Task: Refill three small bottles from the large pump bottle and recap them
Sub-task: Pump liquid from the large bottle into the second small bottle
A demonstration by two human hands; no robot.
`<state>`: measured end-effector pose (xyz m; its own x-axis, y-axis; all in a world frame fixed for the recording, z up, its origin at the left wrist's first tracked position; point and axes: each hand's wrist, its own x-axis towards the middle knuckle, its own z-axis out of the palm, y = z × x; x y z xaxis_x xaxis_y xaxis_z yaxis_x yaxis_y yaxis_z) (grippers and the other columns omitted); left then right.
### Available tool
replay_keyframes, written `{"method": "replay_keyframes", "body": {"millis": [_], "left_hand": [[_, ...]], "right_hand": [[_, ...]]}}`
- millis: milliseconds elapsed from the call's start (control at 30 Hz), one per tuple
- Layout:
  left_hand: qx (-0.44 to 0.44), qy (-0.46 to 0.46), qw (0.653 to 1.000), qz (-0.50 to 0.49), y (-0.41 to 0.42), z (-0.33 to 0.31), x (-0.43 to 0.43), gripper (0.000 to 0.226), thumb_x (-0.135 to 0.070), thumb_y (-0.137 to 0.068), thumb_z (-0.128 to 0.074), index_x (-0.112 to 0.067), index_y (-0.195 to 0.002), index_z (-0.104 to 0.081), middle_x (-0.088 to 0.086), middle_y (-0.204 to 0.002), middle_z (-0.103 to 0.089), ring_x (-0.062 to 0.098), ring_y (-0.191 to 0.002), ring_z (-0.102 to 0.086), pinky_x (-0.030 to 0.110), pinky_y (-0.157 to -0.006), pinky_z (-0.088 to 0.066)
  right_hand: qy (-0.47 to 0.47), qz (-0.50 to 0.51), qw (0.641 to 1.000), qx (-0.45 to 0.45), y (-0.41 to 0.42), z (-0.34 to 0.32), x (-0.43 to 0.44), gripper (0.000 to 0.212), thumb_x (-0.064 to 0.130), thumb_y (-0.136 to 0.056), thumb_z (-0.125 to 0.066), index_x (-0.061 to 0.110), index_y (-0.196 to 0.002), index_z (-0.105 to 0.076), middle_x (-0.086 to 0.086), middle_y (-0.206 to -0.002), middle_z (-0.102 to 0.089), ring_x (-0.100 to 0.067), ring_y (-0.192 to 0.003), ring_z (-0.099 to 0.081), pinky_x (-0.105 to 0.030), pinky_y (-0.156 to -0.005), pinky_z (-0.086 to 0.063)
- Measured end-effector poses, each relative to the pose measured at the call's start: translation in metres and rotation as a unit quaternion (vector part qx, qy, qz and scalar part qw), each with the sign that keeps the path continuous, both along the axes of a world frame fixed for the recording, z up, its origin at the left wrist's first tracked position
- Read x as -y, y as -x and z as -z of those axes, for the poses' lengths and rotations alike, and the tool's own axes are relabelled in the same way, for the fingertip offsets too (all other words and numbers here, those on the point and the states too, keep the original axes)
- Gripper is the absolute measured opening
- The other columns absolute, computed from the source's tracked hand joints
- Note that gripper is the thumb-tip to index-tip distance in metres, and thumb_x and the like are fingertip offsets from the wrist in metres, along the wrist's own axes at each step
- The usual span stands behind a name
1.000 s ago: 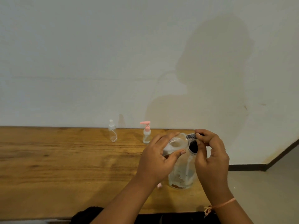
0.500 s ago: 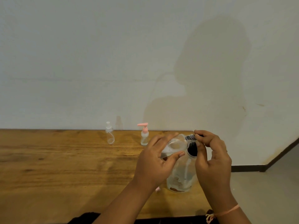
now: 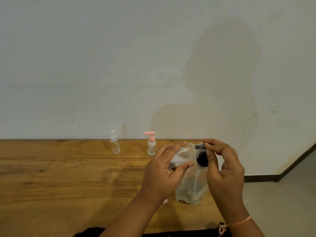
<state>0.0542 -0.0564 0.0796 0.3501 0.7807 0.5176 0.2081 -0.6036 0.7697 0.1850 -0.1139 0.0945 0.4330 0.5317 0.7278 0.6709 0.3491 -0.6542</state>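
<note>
A wooden table (image 3: 59, 177) stands against a white wall (image 3: 102, 65). Near its right end, the left hand (image 3: 164, 173) holds a small clear bottle (image 3: 183, 153) on its side between thumb and fingers. The right hand (image 3: 224, 170) pinches the black ribbed cap (image 3: 199, 146) at the bottle's neck. Both are just above the large clear bottle (image 3: 189, 189), which stands upright on the table. A white-capped bottle (image 3: 114, 144) and a pink-pump bottle (image 3: 151, 144) stand by the wall.

The left arm (image 3: 130, 214) and right arm (image 3: 247, 231) were bare. A thin pinkish-orange thread (image 3: 242, 221) circled the right wrist, ending in a frayed, tasselled knot (image 3: 222, 228). Dark clothing (image 3: 89, 233) showed at the bottom edge.
</note>
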Motion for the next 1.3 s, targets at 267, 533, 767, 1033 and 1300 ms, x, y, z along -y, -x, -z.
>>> {"method": "replay_keyframes", "body": {"millis": [267, 533, 767, 1033, 1300], "left_hand": [[-0.024, 0.038, 0.999, 0.016, 0.003, -0.001, -0.005, 0.052, -0.060, -0.072, -0.057, -0.048, -0.123, -0.053, -0.025, -0.110, -0.055, -0.010, -0.104, -0.051, 0.001, -0.075, -0.041], [-0.013, 0.008, 1.000, 0.010, 0.002, -0.004, -0.004, 0.051, -0.056, -0.076, -0.060, -0.044, -0.124, -0.052, -0.017, -0.110, -0.058, -0.005, -0.102, -0.054, 0.004, -0.077, -0.044], [-0.036, 0.003, 0.999, 0.002, 0.002, 0.001, -0.007, 0.050, -0.057, -0.077, -0.058, -0.045, -0.125, -0.050, -0.024, -0.108, -0.056, -0.007, -0.099, -0.054, 0.008, -0.076, -0.046], [-0.022, -0.013, 1.000, 0.002, 0.003, -0.001, -0.005, 0.050, -0.055, -0.077, -0.060, -0.043, -0.125, -0.050, -0.018, -0.107, -0.058, -0.001, -0.095, -0.056, 0.015, -0.075, -0.049], [-0.035, 0.017, 0.999, 0.005, 0.001, 0.004, -0.007, 0.051, -0.058, -0.076, -0.057, -0.042, -0.125, -0.052, -0.020, -0.108, -0.057, -0.001, -0.097, -0.056, 0.015, -0.075, -0.049]], "right_hand": [[0.021, 0.011, 0.999, 0.044, -0.006, 0.005, -0.005, 0.020, 0.006, -0.084, -0.053, 0.022, -0.094, -0.057, 0.017, -0.100, -0.057, -0.010, -0.096, -0.055, -0.011, -0.084, -0.044], [0.014, 0.002, 0.999, 0.051, -0.007, -0.003, -0.001, 0.014, 0.016, -0.087, -0.050, 0.021, -0.096, -0.059, 0.013, -0.108, -0.060, -0.012, -0.102, -0.058, -0.022, -0.084, -0.049], [0.013, 0.020, 0.998, 0.064, -0.005, 0.004, -0.005, 0.020, 0.007, -0.085, -0.054, 0.021, -0.097, -0.059, 0.017, -0.103, -0.059, -0.008, -0.096, -0.055, -0.010, -0.085, -0.044], [0.014, -0.013, 1.000, 0.009, -0.002, -0.005, 0.002, 0.026, 0.004, -0.084, -0.054, 0.027, -0.094, -0.058, 0.013, -0.104, -0.063, -0.020, -0.102, -0.060, -0.021, -0.086, -0.050], [0.021, 0.004, 0.999, 0.028, -0.004, 0.004, -0.005, 0.029, 0.003, -0.085, -0.052, 0.028, -0.097, -0.057, 0.021, -0.105, -0.058, -0.016, -0.098, -0.059, -0.013, -0.083, -0.048]]}}
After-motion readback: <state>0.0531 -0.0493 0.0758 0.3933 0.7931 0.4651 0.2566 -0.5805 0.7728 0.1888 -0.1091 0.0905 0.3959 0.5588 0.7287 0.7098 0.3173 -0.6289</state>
